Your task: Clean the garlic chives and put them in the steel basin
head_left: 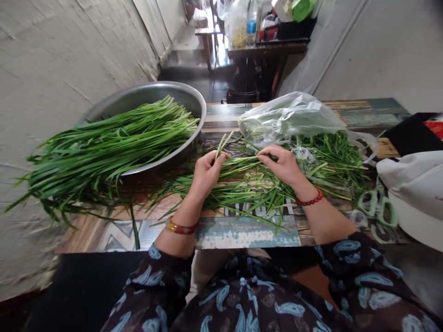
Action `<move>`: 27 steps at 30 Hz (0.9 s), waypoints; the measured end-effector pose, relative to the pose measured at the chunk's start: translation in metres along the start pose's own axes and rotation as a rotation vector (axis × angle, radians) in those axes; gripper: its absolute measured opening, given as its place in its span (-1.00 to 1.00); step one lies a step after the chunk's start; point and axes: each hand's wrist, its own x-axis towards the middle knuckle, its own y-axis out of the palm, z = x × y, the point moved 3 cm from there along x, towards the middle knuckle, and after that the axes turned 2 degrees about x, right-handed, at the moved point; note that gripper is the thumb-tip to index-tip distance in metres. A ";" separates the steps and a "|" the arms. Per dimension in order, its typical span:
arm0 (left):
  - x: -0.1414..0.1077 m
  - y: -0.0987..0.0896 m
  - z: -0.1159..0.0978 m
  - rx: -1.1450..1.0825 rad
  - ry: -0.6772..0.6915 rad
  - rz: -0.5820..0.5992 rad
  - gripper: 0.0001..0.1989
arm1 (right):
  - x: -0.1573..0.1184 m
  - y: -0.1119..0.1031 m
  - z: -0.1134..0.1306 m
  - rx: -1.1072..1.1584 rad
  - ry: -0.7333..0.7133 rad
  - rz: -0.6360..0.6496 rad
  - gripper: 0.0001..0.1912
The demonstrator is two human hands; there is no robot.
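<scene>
My left hand [206, 173] is closed around a few green stalks, whose pale ends poke up above the fingers. To its right, my right hand [281, 163] pinches with thumb and forefinger at the tip of a thin stalk. Loose green stalks [238, 193] lie spread on the table [249, 233] beneath and between both hands. A large metal basin [199, 103] at the left holds a thick heap of long green leaves [110, 143] that hangs over its rim. Behind my right hand, a clear plastic bag [294, 117] partly covers more greens [335, 152].
Green-handled scissors [377, 207] lie at the right beside a white cap [415, 193]. A black box [413, 133] is behind the cap. Farther back, a second table [270, 50] carries a bottle [251, 25] and bags. A wall [69, 60] runs along the left.
</scene>
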 end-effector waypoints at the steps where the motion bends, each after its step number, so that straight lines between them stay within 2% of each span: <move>1: 0.000 0.000 0.000 0.004 0.006 0.000 -0.70 | -0.001 0.000 0.003 0.024 0.016 0.000 -0.86; 6: -0.002 0.003 -0.004 0.059 0.072 0.039 -0.72 | -0.004 0.001 0.015 0.055 0.005 0.019 -0.84; 11: -0.004 0.010 -0.006 0.183 0.135 0.180 -0.78 | -0.005 0.004 0.023 0.079 -0.038 0.026 -0.86; 15: -0.005 0.015 -0.008 0.199 0.168 0.256 -0.77 | -0.006 0.010 0.022 0.132 0.058 0.042 -0.88; 17: -0.005 0.016 -0.009 0.205 0.172 0.268 -0.75 | -0.007 0.014 0.022 0.148 0.085 0.066 -0.88; 21: -0.006 0.017 -0.012 0.221 0.174 0.273 -0.77 | -0.008 0.017 0.030 0.127 0.035 0.072 -0.83; 27: -0.006 0.016 -0.013 0.230 0.184 0.277 -0.79 | -0.007 0.007 0.030 0.037 -0.041 0.079 -0.69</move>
